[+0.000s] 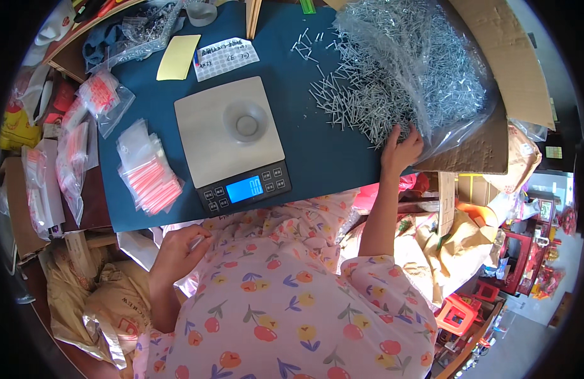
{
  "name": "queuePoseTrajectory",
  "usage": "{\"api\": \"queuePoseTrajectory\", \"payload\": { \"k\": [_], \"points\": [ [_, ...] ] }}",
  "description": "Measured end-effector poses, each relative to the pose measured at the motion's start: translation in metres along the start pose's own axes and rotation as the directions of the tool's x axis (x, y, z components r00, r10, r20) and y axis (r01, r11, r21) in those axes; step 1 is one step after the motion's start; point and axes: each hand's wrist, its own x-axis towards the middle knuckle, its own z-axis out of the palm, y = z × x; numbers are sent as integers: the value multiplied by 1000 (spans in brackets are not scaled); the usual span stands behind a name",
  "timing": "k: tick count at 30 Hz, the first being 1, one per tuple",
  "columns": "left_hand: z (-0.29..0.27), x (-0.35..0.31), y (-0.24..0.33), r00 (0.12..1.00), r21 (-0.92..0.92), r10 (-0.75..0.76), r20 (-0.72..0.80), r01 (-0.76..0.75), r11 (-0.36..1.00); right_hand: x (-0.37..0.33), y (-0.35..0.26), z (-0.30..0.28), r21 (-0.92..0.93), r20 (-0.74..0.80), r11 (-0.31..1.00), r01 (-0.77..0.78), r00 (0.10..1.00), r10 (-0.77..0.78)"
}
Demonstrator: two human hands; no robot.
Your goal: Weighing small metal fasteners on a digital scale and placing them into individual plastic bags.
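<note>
My right hand point(402, 150) rests at the near edge of a heap of thin silver screws point(349, 95), its fingers curled in among them. Over much of the heap lies a clear plastic bag point(425, 82). Held low at the table's front edge, my left hand point(181, 251) has its fingers curled in; a small pale thing may be between them, too small to name. Between the hands stands a digital scale point(200, 139) with a lit blue display and a small round grey dish point(246, 117) on its plate. Red-striped small zip bags point(152, 174) are stacked left of it.
A cardboard box point(526, 69) opens around the heap at the right. Behind the scale lie yellow paper point(178, 57) and a written-on label sheet point(225, 60). More bags point(74, 161) line the left side. Brown sacks point(115, 303) stand below left; red stools point(457, 314) are at lower right.
</note>
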Motion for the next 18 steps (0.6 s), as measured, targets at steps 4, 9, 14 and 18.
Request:
{"api": "queuePoseTrajectory", "payload": {
  "k": [4,9,14,18],
  "points": [
    [0,2,2,1000,12,16,-3,-16,1000,4,-4,0,-152,-11,983,-105,994,105],
    [2,6,1,999,-20,32,11,-32,999,4,-29,-1,13,40,992,-127,991,126],
    [4,12,9,997,-33,60,45,-59,998,0,-50,7,237,-52,971,-28,998,41],
    [3,15,19,998,-70,52,39,-49,996,-5,-80,11,338,-53,940,47,998,-31]
  ]
}}
